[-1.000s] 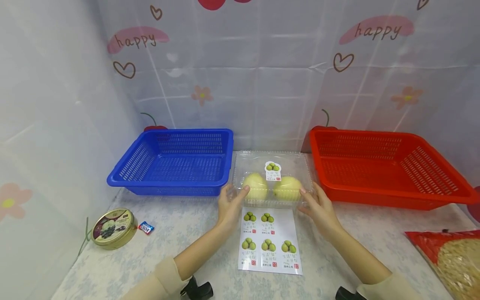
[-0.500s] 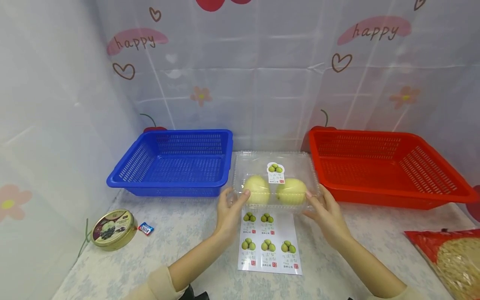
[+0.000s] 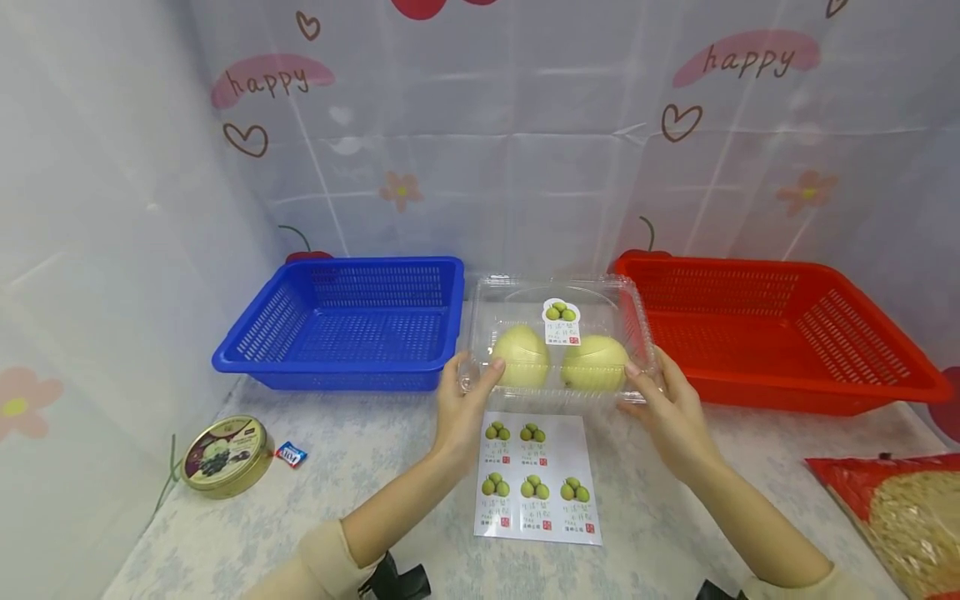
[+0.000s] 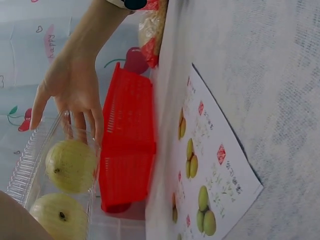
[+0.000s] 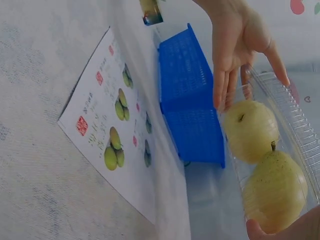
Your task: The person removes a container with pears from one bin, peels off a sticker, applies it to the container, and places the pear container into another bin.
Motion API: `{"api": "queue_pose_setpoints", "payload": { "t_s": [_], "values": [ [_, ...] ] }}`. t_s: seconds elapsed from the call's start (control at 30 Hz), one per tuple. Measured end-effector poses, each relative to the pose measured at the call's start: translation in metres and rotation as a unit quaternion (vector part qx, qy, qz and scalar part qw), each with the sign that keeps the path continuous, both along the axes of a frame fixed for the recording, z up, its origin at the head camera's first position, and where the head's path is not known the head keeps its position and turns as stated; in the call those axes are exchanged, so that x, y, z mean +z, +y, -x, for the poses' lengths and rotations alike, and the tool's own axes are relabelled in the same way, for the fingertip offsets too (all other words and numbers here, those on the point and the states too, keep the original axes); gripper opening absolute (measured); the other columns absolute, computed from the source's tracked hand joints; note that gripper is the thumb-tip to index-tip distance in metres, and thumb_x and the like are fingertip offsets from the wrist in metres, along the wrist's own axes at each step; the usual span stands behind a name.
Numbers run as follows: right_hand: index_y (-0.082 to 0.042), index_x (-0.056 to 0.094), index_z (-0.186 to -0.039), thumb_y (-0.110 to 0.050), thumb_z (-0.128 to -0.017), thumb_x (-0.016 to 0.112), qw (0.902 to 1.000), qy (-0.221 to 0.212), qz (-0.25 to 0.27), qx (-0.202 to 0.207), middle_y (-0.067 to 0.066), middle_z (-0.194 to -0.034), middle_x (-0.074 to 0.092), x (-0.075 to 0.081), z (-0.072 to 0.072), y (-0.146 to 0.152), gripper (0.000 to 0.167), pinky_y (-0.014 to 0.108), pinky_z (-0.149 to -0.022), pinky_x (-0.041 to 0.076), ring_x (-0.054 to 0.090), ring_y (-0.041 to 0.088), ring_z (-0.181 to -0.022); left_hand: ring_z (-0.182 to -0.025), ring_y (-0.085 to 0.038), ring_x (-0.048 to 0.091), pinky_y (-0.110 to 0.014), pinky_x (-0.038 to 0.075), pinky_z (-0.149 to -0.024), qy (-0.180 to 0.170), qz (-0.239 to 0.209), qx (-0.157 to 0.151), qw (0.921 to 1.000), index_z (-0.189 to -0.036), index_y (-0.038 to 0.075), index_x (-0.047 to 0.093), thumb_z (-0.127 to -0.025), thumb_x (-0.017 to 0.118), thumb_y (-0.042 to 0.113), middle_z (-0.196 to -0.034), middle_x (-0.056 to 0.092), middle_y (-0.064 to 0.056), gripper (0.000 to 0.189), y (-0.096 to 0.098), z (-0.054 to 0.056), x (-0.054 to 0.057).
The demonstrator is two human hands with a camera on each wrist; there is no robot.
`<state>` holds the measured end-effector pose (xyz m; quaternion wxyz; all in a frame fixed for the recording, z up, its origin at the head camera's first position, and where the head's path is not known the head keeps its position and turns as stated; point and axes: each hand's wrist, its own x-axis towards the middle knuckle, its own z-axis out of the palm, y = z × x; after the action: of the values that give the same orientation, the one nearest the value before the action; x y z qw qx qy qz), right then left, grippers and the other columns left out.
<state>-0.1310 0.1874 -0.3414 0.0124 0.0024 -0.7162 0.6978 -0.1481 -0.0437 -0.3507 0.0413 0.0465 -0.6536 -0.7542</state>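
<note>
Both hands hold a clear plastic clamshell box [image 3: 516,304] up off the table, tilted with its near side toward me. Inside lie two pale yellow-green pears [image 3: 521,358], their skins also plain in the right wrist view. A fruit-printed sticker [image 3: 562,323] is on the lid. My left hand [image 3: 462,417] grips the box's left near corner, thumb on top and fingers beneath. At the right near corner, my right hand [image 3: 670,417] grips it the same way. Below the box, a white sheet of fruit stickers [image 3: 537,479] lies on the table, its upper right spot bare.
A blue plastic basket [image 3: 337,367] stands behind on the left, and a red basket [image 3: 780,383] on the right. Toward the left edge sit a round gold tin [image 3: 227,457] and a small wrapped candy [image 3: 291,454]. A red-edged bag of pale flakes [image 3: 900,517] lies at the right.
The box with the pears has risen from the table and shifted slightly right, both hands moving with it. Its tilt toward me has grown, and the sticker sheet's top now shows again.
</note>
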Motion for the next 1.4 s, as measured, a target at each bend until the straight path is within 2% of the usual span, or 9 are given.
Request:
{"api": "queue_pose_setpoints", "payload": {
  "t_s": [0.3,0.57,0.73,0.87,0.97,1.03,1.2,1.3,1.4],
  "values": [
    [-0.011,0.011,-0.151,-0.034,-0.097,0.051,0.9994,0.03,0.017,-0.004,0.013,-0.148,0.021,0.021,0.007,0.013,0.072,0.022,-0.087,0.048,0.042,0.019,-0.117,-0.134,-0.032,0.033,-0.052,0.028,-0.107,0.017,0.019,-0.001,0.9997,-0.141,0.012,0.035,-0.085,0.067,0.038,-0.147,0.034,-0.014,0.069,0.012,0.01,0.02],
    [-0.01,0.013,-0.151,-0.029,-0.096,0.053,0.996,0.037,0.081,0.012,0.002,-0.134,0.032,0.035,0.018,0.03,0.07,0.023,-0.083,0.051,0.042,0.016,-0.114,-0.134,-0.03,0.033,-0.048,0.032,-0.107,0.032,-0.027,-0.009,0.9991,-0.14,0.009,0.036,-0.085,0.068,0.031,-0.149,0.029,-0.014,0.067,0.028,0.022,0.032],
    [-0.011,0.017,-0.15,-0.027,-0.096,0.054,0.9926,0.021,0.118,0.02,-0.005,-0.127,0.037,0.04,0.027,0.044,0.067,0.024,-0.08,0.053,0.041,0.016,-0.113,-0.131,-0.03,0.036,-0.047,0.034,-0.105,0.038,-0.04,-0.015,0.9984,-0.14,0.01,0.037,-0.085,0.068,0.029,-0.147,0.032,-0.013,0.066,0.041,0.03,0.033],
    [-0.013,0.03,-0.141,-0.026,-0.095,0.055,0.9892,0.014,0.144,0.022,-0.003,-0.12,0.039,0.041,0.035,0.057,0.054,0.024,-0.078,0.054,0.042,0.015,-0.11,-0.126,-0.029,0.041,-0.045,0.038,-0.102,0.039,-0.044,-0.023,0.998,-0.139,0.009,0.038,-0.084,0.069,0.029,-0.145,0.033,-0.012,0.066,0.052,0.038,0.033],
    [-0.015,0.034,-0.135,-0.025,-0.095,0.055,0.9853,0.008,0.169,0.019,-0.002,-0.119,0.04,0.041,0.041,0.068,0.046,0.026,-0.078,0.054,0.044,0.016,-0.108,-0.128,-0.03,0.039,-0.044,0.038,-0.102,0.037,-0.037,-0.033,0.9981,-0.14,0.01,0.038,-0.084,0.071,0.028,-0.146,0.034,-0.011,0.067,0.061,0.044,0.032],
    [-0.017,0.033,-0.138,-0.026,-0.095,0.055,0.9837,0.001,0.179,0.014,-0.004,-0.121,0.039,0.041,0.044,0.075,0.049,0.026,-0.077,0.054,0.043,0.015,-0.108,-0.132,-0.032,0.034,-0.045,0.037,-0.104,0.036,-0.032,-0.048,0.9976,-0.14,0.011,0.038,-0.083,0.071,0.027,-0.148,0.031,-0.011,0.067,0.065,0.048,0.031],
    [-0.021,0.015,-0.151,-0.026,-0.094,0.056,0.9769,-0.027,0.212,0.003,-0.011,-0.136,0.028,0.04,0.054,0.094,0.07,0.028,-0.075,0.054,0.039,0.014,-0.11,-0.138,-0.037,0.024,-0.047,0.031,-0.108,0.033,-0.032,-0.091,0.9948,-0.14,0.015,0.038,-0.084,0.071,0.024,-0.152,0.024,-0.013,0.066,0.074,0.058,0.026],
    [-0.023,0.007,-0.152,-0.027,-0.094,0.056,0.9745,-0.042,0.22,0.001,-0.012,-0.152,0.008,0.038,0.06,0.104,0.077,0.028,-0.074,0.054,0.035,0.011,-0.113,-0.137,-0.035,0.028,-0.045,0.033,-0.107,0.03,-0.033,-0.098,0.9942,-0.139,0.015,0.041,-0.084,0.072,0.023,-0.149,0.032,-0.013,0.064,0.079,0.063,0.024],
    [-0.025,0.003,-0.152,-0.027,-0.095,0.055,0.9736,-0.044,0.224,0.003,-0.018,-0.155,-0.006,0.036,0.064,0.113,0.078,0.028,-0.073,0.054,0.031,0.009,-0.114,-0.135,-0.03,0.034,-0.042,0.035,-0.106,0.031,-0.031,-0.106,0.9933,-0.138,0.015,0.044,-0.084,0.071,0.022,-0.145,0.04,-0.011,0.06,0.084,0.068,0.024]
  ]
}}
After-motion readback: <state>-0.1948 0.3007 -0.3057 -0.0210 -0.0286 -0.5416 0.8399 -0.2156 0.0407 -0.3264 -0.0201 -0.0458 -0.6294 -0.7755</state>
